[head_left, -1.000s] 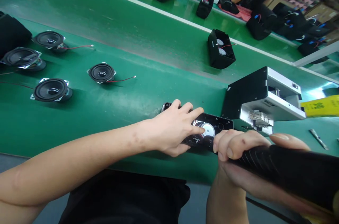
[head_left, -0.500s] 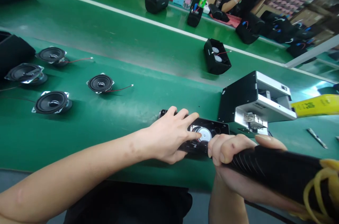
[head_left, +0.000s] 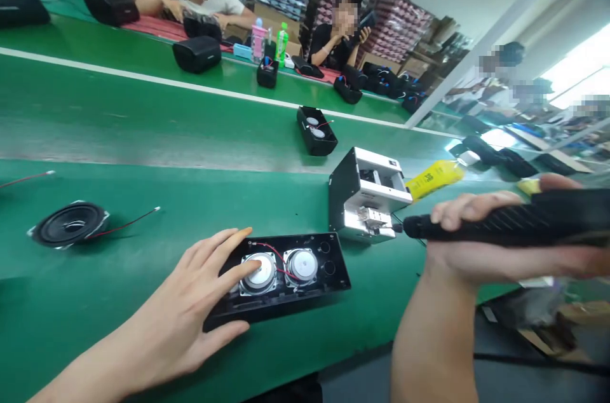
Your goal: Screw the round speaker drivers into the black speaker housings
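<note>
My left hand (head_left: 200, 292) spans the left end of a black speaker housing (head_left: 286, 306). Its thumb is along the near wall, one finger rests on a silver-backed speaker driver (head_left: 258, 276) and others reach the far rim. A second driver (head_left: 302, 265) sits beside it, with red wires between them. In my right hand (head_left: 457, 212) is a black electric screwdriver (head_left: 500, 224), held roughly level, fingers wrapped round its grip. Its nose points left, close to the front of a black and silver screw feeder (head_left: 369, 199); whether the bit touches is too blurred to tell.
A loose speaker driver (head_left: 71, 224) with a red lead lies at left. Behind the feeder is a yellow bottle (head_left: 436, 179). Another open housing (head_left: 317, 131) stands farther back. Across the green bench (head_left: 143, 110), co-workers sit among black speakers (head_left: 197, 54) and drink bottles (head_left: 281, 44).
The screwdriver has moved from over the housing rightward to the feeder. My left hand stays on the housing, now showing both drivers. The view has tilted up and turned right.
</note>
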Demonstrator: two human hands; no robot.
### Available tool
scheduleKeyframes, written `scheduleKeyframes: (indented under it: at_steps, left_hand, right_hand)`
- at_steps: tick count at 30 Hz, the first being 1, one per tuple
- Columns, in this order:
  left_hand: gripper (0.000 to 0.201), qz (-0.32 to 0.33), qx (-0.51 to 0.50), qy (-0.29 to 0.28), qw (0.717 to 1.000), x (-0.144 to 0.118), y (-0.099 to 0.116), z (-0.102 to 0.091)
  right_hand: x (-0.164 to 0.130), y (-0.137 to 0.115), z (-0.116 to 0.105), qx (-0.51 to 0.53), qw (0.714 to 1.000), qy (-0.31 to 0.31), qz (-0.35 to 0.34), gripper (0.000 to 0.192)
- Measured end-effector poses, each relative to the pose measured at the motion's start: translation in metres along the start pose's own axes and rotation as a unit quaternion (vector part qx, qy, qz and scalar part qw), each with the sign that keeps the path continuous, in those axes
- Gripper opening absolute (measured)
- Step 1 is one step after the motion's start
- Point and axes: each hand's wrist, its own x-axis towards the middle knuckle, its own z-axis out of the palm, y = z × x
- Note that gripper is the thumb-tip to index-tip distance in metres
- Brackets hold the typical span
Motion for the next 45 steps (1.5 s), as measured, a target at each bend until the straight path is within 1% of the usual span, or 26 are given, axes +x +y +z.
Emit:
scheduleKeyframes:
  at_steps: [1, 2, 3, 5, 7, 14, 22, 25, 27, 29, 32, 36, 38, 42, 45]
  left_hand:
    - [0.051, -0.007, -0.012, 0.005, 1.000, -0.003, -0.001, 0.003]
    - [0.047, -0.012, -0.024, 0.008, 1.000, -0.004, -0.001, 0.005]
    - [0.043, -0.017, -0.035, 0.012, 0.999, -0.005, -0.001, 0.007]
    - [0.039, -0.019, -0.053, 0.017, 0.998, -0.004, -0.001, 0.009]
    - [0.037, -0.022, -0.060, 0.017, 0.998, -0.002, -0.001, 0.011]
    - [0.037, -0.020, -0.059, 0.017, 0.998, -0.003, -0.003, 0.011]
    - [0.037, -0.025, -0.046, 0.003, 0.999, -0.003, 0.000, 0.008]
    - [0.037, -0.024, -0.042, 0.002, 0.999, -0.003, 0.000, 0.007]
    - [0.038, -0.022, -0.042, 0.004, 0.999, -0.003, -0.001, 0.008]
    - [0.039, -0.019, -0.043, 0.008, 0.999, -0.003, -0.001, 0.008]
    - [0.039, -0.020, -0.040, 0.010, 0.999, -0.003, -0.002, 0.009]
    - [0.039, -0.021, -0.049, 0.010, 0.999, -0.002, -0.002, 0.009]
    - [0.039, -0.021, -0.054, 0.009, 0.998, -0.002, -0.002, 0.009]
    - [0.039, -0.020, -0.056, 0.018, 0.998, -0.002, -0.003, 0.009]
    - [0.039, -0.023, -0.056, 0.016, 0.998, -0.002, -0.002, 0.009]
  right_hand:
    - [0.000, 0.005, 0.011, -0.011, 0.999, 0.003, -0.044, 0.064]
    - [-0.002, 0.010, 0.021, -0.022, 0.998, 0.006, -0.060, 0.066]
    - [-0.004, 0.013, 0.029, -0.030, 0.998, 0.007, -0.061, 0.067]
    - [-0.007, 0.018, 0.036, -0.038, 0.999, 0.001, -0.032, 0.067]
    - [-0.007, 0.020, 0.036, -0.036, 0.999, -0.011, -0.026, 0.066]
    - [-0.005, 0.027, 0.023, -0.026, 0.998, -0.043, -0.037, 0.067]
    - [-0.013, 0.028, 0.020, -0.031, 0.997, -0.049, -0.044, 0.069]
    - [-0.016, 0.027, 0.021, -0.030, 0.998, -0.061, -0.017, 0.073]
    - [-0.018, 0.024, 0.021, -0.025, 0.998, -0.060, 0.010, 0.073]
    - [-0.019, 0.020, 0.020, -0.019, 0.998, -0.055, 0.020, 0.072]
    - [-0.017, 0.016, 0.014, -0.010, 0.999, -0.051, 0.005, 0.073]
    - [-0.007, 0.019, 0.007, 0.010, 0.998, -0.031, -0.048, 0.070]
    - [-0.004, 0.021, 0.009, 0.005, 0.998, -0.027, -0.049, 0.070]
    - [-0.005, 0.025, 0.019, -0.015, 0.999, -0.038, -0.010, 0.070]
    - [-0.007, 0.026, 0.022, -0.013, 0.999, -0.032, 0.000, 0.068]
